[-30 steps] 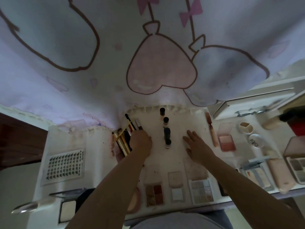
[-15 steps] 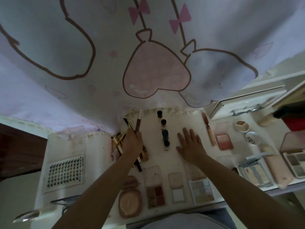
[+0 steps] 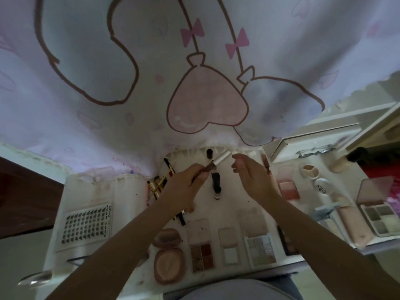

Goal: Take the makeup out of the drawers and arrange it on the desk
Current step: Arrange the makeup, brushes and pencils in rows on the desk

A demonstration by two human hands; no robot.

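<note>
Over a cluttered white desk (image 3: 127, 191), a slim tube with a silver cap (image 3: 217, 162) is being gripped by the left hand (image 3: 186, 187); just beyond it, the relaxed, empty right hand (image 3: 249, 176) is being raised, and laying it parallel to the dark bottles (image 3: 215, 180) below seems best.

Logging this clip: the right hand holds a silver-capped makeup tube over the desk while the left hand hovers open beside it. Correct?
Not quite. The head view shows the left hand gripping the silver-capped tube; the right hand hovers open beside it, over the desk.

Head view, down onto desk (image 3: 129, 191)
</note>
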